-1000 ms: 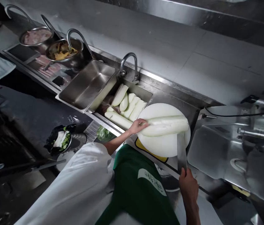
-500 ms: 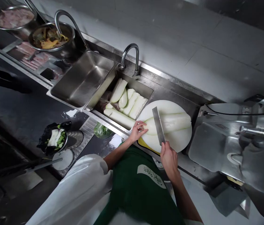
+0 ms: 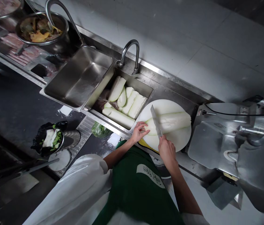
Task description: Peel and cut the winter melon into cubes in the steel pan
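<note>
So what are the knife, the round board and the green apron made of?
Knife: most likely steel; the thin, flat blade looks grey with a dull sheen.
Board: probably plastic, since it's smooth, plain white, with no wood grain showing.
Apron: looks like matt cloth, draped softly; I can't tell which fibre.

Right fingers [image 3: 163, 141] hold a knife [image 3: 156, 121] over the pale gourd [image 3: 175, 122].

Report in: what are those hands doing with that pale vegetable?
Left hand at left end of vegetable. Right hand gripping cleaver, blade across vegetable. Vegetable on round board. Left hand near blade.
</note>
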### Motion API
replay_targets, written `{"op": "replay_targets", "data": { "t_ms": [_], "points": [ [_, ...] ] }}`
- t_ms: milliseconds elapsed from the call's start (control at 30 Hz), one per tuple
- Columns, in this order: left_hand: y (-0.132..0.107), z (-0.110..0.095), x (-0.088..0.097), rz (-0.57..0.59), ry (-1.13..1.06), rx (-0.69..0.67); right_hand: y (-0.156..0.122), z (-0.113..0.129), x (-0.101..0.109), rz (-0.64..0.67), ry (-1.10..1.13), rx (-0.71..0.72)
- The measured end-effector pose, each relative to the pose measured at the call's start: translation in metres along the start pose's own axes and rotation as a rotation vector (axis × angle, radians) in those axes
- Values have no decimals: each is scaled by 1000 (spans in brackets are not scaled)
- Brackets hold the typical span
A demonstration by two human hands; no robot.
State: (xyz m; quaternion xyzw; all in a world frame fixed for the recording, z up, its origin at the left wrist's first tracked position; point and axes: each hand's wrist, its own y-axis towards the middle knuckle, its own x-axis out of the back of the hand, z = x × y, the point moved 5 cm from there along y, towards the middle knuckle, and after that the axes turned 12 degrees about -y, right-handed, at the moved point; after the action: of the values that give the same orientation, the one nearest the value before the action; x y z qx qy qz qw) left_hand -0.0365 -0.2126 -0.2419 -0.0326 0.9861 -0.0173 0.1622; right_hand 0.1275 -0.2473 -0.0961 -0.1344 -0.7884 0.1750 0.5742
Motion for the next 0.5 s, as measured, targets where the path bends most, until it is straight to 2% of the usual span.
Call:
{"op": "replay_targets", "data": {
  "t_ms": [167,300,400,500],
  "points": [
    [1,-2,3,27,10,4,26,10,-5,2,3,1],
    [2,-5,4,26,14,-4,33,14,-9,3,40,-19],
    [0,-7,2,46,48,-11,23,7,-4,-27,67,-21],
    [2,-12,6,48,131,-24,-2,-18,-1,-104,93,-75]
  ]
}}
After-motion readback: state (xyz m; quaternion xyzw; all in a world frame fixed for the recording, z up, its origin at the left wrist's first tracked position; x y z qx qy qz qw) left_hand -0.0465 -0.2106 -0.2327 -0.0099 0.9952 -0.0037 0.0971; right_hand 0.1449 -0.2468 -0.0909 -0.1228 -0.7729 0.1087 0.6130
